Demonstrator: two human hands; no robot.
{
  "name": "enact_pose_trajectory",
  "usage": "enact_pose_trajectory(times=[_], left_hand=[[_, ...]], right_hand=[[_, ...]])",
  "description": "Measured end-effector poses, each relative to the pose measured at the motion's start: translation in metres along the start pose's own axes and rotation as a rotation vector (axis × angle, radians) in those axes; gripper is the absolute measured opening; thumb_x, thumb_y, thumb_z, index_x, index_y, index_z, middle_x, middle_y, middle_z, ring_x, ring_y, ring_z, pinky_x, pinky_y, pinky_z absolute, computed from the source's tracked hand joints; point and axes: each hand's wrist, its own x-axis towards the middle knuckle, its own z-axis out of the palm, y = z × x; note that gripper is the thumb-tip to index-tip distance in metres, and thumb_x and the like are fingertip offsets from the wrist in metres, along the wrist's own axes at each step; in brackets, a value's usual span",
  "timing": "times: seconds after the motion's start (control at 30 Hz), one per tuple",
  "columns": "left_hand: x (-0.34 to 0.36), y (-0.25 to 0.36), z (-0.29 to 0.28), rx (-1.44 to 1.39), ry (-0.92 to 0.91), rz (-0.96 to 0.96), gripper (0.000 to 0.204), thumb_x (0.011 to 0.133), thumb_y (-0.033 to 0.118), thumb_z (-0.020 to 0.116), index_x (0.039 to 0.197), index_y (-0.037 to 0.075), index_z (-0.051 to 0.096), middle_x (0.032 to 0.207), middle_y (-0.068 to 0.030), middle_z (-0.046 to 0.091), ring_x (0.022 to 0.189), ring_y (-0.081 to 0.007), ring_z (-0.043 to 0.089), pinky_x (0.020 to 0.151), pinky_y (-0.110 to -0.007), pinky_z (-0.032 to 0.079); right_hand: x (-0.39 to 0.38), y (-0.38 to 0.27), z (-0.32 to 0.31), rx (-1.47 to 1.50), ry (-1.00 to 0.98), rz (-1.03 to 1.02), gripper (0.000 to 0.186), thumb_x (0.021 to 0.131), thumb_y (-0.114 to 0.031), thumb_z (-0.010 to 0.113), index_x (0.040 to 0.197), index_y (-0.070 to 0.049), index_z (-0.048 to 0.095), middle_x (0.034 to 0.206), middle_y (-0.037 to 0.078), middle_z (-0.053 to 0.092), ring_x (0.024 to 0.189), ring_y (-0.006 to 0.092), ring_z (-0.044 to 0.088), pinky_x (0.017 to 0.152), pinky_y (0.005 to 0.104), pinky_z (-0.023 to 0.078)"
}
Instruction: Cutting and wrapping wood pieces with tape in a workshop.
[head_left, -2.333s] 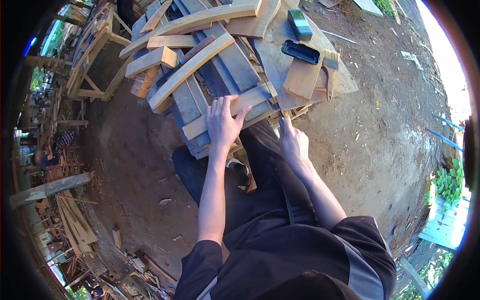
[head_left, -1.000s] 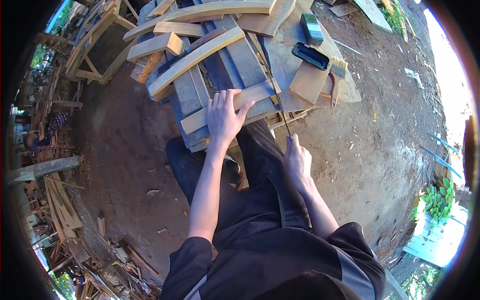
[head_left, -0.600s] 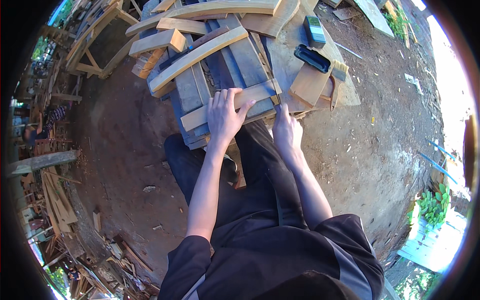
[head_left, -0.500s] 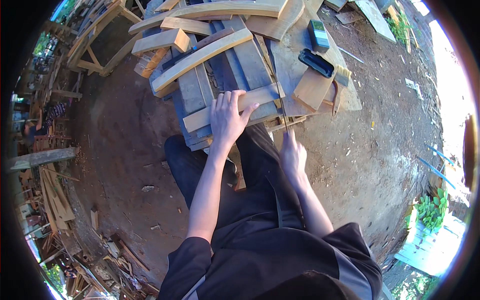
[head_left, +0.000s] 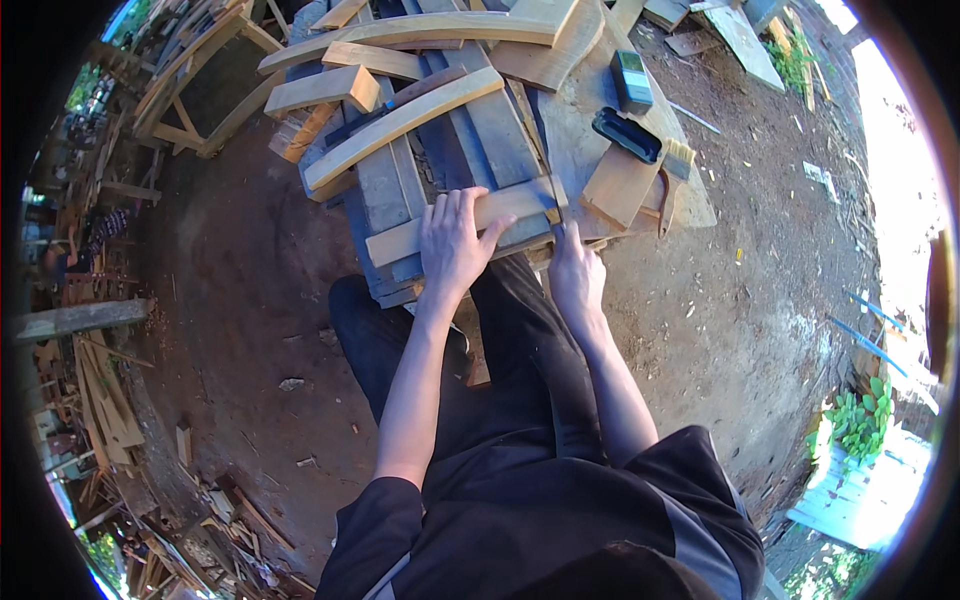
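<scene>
My left hand point(head_left: 455, 250) presses and grips a pale wooden strip point(head_left: 395, 243) lying across rough planks point(head_left: 385, 186) at the bench's near edge, fingers over its far side, thumb along it. My right hand point(head_left: 577, 272) is closed on the handle of a long, thin saw point(head_left: 557, 205), just below the strip. The blade crosses the strip near its right end and points away from me. Right of the strip lie a wooden block point(head_left: 615, 190) and a brush point(head_left: 678, 157). A black tray point(head_left: 625, 133) sits behind them, with a teal-and-dark box-shaped object point(head_left: 631, 80) farther back.
Curved pale timber pieces point(head_left: 400, 130) and offcuts are piled on the bench. A wooden frame point(head_left: 180, 125) stands back left. A person point(head_left: 75, 250) is at the far left among stacked wood point(head_left: 110, 400). Dirt floor point(head_left: 720, 330) surrounds my legs; plants point(head_left: 870, 420) grow at right.
My right hand has gone back and forth with the saw; since half a second ago it moved forward, up toward the strip. My left hand stays on the strip.
</scene>
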Motion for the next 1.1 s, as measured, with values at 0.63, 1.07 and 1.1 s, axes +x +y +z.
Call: enact_pose_trajectory(times=[0.63,1.07,1.1], left_hand=[[-0.002,0.003,-0.003,-0.006,0.009,-0.139,0.059,0.084,0.054,0.074,0.117,0.008,0.058,0.095,-0.0106,0.064,0.084,-0.0292,0.059,0.08,-0.04,0.044],[0.001,0.004,0.003,0.01,0.003,-0.044,0.048,0.085,0.049,0.075,0.106,0.008,0.062,0.097,-0.0059,0.066,0.092,-0.0254,0.062,0.082,-0.038,0.044],[0.001,0.003,0.004,0.007,0.003,-0.057,0.047,0.085,0.049,0.075,0.106,0.008,0.062,0.097,-0.0061,0.066,0.091,-0.0256,0.062,0.082,-0.038,0.044]], right_hand=[[-0.026,0.009,0.002,-0.052,-0.042,0.03,0.02,0.105,-0.024,0.045,0.106,-0.005,0.052,0.065,0.025,0.065,0.061,0.0454,0.065,0.056,0.0566,0.051],[-0.014,0.005,-0.016,-0.075,-0.081,0.021,0.022,0.105,-0.024,0.044,0.106,-0.004,0.053,0.07,0.028,0.064,0.066,0.0484,0.065,0.059,0.0596,0.051],[-0.012,0.003,-0.015,-0.097,-0.103,0.047,0.022,0.105,-0.025,0.044,0.107,-0.005,0.054,0.07,0.028,0.065,0.067,0.0484,0.065,0.06,0.0597,0.051]])
